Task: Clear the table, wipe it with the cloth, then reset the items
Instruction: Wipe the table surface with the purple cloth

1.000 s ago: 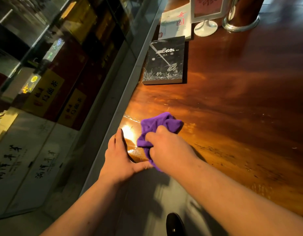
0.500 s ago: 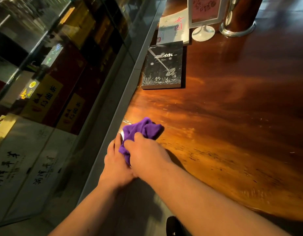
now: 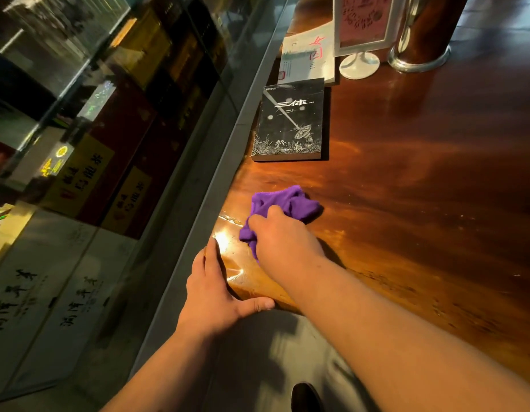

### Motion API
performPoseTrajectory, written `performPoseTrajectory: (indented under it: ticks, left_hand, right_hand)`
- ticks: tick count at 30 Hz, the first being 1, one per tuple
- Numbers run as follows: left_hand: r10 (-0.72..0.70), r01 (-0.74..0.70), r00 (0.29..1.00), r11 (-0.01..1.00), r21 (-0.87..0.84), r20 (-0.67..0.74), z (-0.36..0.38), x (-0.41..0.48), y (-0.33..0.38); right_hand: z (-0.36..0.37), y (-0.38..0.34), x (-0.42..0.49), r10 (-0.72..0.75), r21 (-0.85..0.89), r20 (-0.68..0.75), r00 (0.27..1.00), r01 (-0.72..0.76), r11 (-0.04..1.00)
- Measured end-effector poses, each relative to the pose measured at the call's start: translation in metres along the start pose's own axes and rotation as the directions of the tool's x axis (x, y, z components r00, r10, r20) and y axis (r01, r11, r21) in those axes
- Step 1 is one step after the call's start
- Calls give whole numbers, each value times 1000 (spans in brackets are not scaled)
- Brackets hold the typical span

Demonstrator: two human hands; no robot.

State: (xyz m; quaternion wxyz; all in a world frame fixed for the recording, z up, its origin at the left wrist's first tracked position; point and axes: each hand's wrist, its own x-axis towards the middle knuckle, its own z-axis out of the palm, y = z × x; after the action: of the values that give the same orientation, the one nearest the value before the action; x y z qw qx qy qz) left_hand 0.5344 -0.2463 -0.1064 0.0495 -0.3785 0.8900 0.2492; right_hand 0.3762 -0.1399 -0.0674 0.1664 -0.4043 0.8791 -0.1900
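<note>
My right hand (image 3: 283, 240) is closed around a bunched purple cloth (image 3: 283, 203) and presses it onto the glossy brown wooden table (image 3: 421, 203) near its left corner. My left hand (image 3: 211, 292) rests flat against that corner's edge, fingers along the side, thumb along the front, holding nothing. A black book (image 3: 290, 120) lies flat on the table farther back by the left edge. Behind it lies a white book (image 3: 308, 59) with red characters. A white-framed sign stand (image 3: 360, 40) is upright beside the white book.
A wooden post with a metal base ring (image 3: 419, 59) rises at the back right. A grey metal ledge and glass wall (image 3: 174, 162) run along the table's left side. The toe of a dark shoe (image 3: 305, 396) shows on the floor below.
My right hand has slid the cloth from the table's left edge back to the right and a little farther away. My left hand has stayed on the corner.
</note>
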Motion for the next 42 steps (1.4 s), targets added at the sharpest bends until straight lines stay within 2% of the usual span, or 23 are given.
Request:
performPoseTrajectory:
  ticks: [7,13,18,21,23,26,31,35,42]
  left_hand:
    - [-18,17,999,1000,22,40,-2,0,2]
    - [-11,11,999,1000,-15,46,-3,-2,2]
    - [-24,26,997,999,-26,76,-7,-4,8]
    - [-21,16,995,999,52,98,-21,-5,20]
    - [64,-70,997,989,127,53,-31,-4,38]
    - [257,-259,966,954,150,36,-38,5,93]
    - [528,-534,845,822,199,86,-8,32,227]
    - [598,-599,799,779,188,68,41,45,337]
    - [676,-673,735,717,184,53,136,68,501]
  right_hand:
    - [8,-22,-22,-101,54,115,988,95,994]
    - [7,-21,-30,-108,19,135,985,106,994]
    - [7,-23,-33,-79,46,101,992,75,996]
    - [-4,-13,-39,-16,172,45,999,8,985]
    - [-21,5,-44,52,277,-23,998,-44,960]
    - [-57,44,-55,172,390,-172,970,-93,916]
    - [-134,145,-79,275,387,-363,890,-125,914]
    - [-196,254,-100,346,311,-414,842,-227,923]
    - [-300,442,-145,469,242,-556,686,-407,881]
